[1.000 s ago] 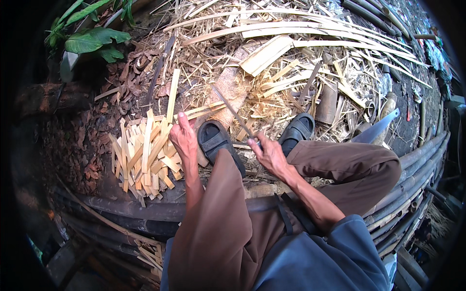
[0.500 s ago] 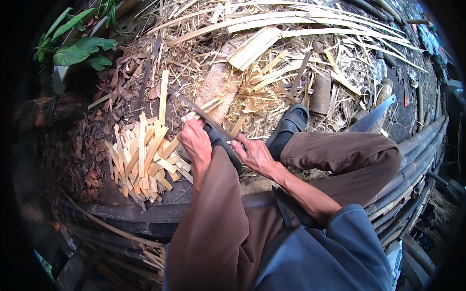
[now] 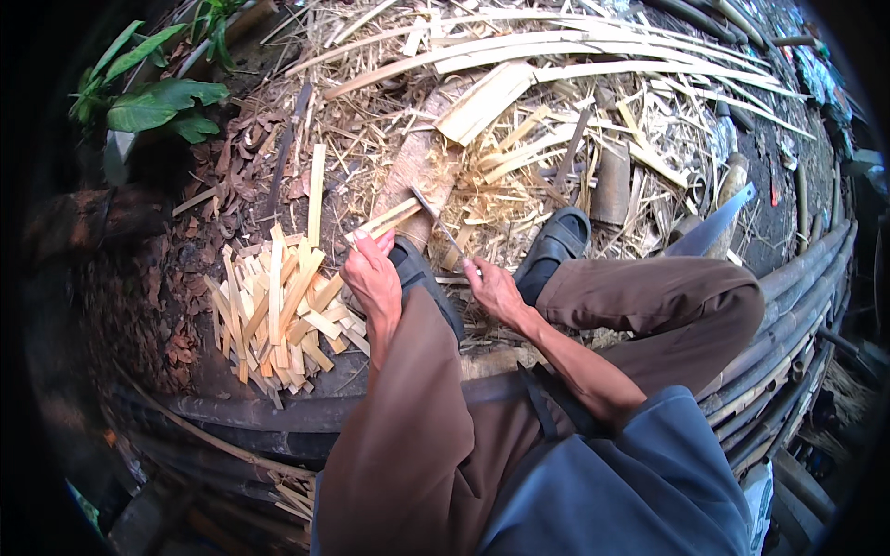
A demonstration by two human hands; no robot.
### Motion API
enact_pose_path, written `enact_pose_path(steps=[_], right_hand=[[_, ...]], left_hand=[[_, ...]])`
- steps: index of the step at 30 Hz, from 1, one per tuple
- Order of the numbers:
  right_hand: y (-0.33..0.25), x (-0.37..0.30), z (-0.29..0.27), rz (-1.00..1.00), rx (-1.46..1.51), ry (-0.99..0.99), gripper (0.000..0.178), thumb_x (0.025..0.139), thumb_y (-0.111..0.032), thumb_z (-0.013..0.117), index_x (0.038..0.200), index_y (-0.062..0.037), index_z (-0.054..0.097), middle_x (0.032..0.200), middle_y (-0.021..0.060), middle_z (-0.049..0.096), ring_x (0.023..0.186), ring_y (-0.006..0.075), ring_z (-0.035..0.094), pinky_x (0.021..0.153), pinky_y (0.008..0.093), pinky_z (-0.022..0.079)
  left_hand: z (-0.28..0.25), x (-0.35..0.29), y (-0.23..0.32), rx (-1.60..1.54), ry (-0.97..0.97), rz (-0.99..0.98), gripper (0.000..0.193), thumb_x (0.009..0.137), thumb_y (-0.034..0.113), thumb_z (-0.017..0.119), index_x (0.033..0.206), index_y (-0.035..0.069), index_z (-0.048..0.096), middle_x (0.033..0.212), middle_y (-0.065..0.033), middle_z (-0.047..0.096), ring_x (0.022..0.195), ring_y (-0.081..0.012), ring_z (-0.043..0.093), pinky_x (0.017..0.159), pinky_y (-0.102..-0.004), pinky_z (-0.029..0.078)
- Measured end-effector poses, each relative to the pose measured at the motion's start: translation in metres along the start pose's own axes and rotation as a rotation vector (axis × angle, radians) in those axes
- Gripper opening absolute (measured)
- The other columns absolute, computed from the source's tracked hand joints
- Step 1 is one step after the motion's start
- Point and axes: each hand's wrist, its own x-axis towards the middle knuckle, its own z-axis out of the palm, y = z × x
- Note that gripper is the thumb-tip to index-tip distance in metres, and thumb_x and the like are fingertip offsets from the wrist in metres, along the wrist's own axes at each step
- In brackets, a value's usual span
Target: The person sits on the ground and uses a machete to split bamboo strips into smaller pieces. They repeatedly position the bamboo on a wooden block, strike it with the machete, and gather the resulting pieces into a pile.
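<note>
My left hand (image 3: 373, 280) is closed round the near end of a short, pale bamboo strip (image 3: 389, 219), which points away to the upper right. In my right hand (image 3: 498, 291) is a knife (image 3: 429, 206), gripped by its handle. Its narrow blade slants up and left, with the tip close by the strip's far end. Whether blade and strip touch, I cannot tell. Beside my left hand lies a heap of cut bamboo strips (image 3: 278, 310). Beyond my hands, a flat wooden board (image 3: 413, 176) lies among shavings.
Long split bamboo lengths (image 3: 556, 39) and a wide split piece (image 3: 484, 102) lie farther off. A bamboo tube (image 3: 612, 185) and a saw blade (image 3: 709, 225) are on the right. A dark, blade-like piece (image 3: 289, 144) lies at left. Bamboo poles (image 3: 788, 329) run along the right.
The knife has swung from across the strip beside my left hand to its far end. My right hand has shifted slightly right, and more of the strip shows.
</note>
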Motion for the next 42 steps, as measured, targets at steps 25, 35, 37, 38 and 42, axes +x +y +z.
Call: enact_pose_path(steps=[25, 35, 37, 38, 42], right_hand=[[0.009, 0.008, -0.007, 0.016, -0.073, -0.069, 0.054, 0.106, -0.044, 0.037, 0.095, 0.0042, 0.059, 0.078, 0.0242, 0.059, 0.075, 0.0388, 0.058, 0.074, 0.0447, 0.046], [0.013, 0.008, -0.004, 0.056, -0.016, -0.079, 0.056, 0.106, -0.045, 0.038, 0.092, 0.0051, 0.057, 0.071, 0.0185, 0.054, 0.068, 0.0309, 0.051, 0.069, 0.0433, 0.043], [0.014, 0.008, -0.002, 0.003, -0.004, -0.047, 0.057, 0.106, -0.046, 0.038, 0.091, 0.0050, 0.057, 0.070, 0.0170, 0.053, 0.067, 0.0279, 0.049, 0.068, 0.0423, 0.043], [0.011, 0.007, -0.003, -0.019, -0.009, -0.038, 0.057, 0.106, -0.047, 0.038, 0.091, 0.0049, 0.057, 0.069, 0.0163, 0.052, 0.067, 0.0264, 0.049, 0.067, 0.0418, 0.043], [0.000, -0.001, -0.007, 0.087, 0.045, -0.034, 0.058, 0.104, -0.051, 0.040, 0.093, 0.0034, 0.060, 0.066, 0.0120, 0.054, 0.063, 0.0207, 0.053, 0.062, 0.0390, 0.043]], left_hand=[[-0.075, 0.150, -0.132, 1.073, -0.004, 0.181, 0.035, 0.086, 0.019, 0.071, 0.114, 0.003, 0.056, 0.117, -0.0173, 0.059, 0.112, -0.0346, 0.056, 0.091, -0.0540, 0.040], [-0.064, 0.126, -0.095, -0.123, 0.035, -0.082, 0.029, 0.097, 0.015, 0.059, 0.120, 0.001, 0.050, 0.104, -0.0146, 0.063, 0.093, -0.0220, 0.065, 0.078, -0.0372, 0.055], [-0.058, 0.115, -0.067, -0.555, -0.038, -0.110, 0.045, 0.098, 0.018, 0.062, 0.134, 0.005, 0.037, 0.113, -0.0173, 0.062, 0.097, -0.0229, 0.067, 0.078, -0.0360, 0.061], [-0.057, 0.115, -0.055, -0.694, -0.071, -0.110, 0.047, 0.097, 0.018, 0.065, 0.133, 0.004, 0.038, 0.114, -0.0193, 0.061, 0.103, -0.0269, 0.066, 0.079, -0.0372, 0.062], [-0.029, 0.098, -0.031, -0.804, 0.014, -0.096, 0.046, 0.096, 0.019, 0.067, 0.133, 0.008, 0.041, 0.121, -0.0204, 0.061, 0.115, -0.0335, 0.063, 0.088, -0.0453, 0.060]])
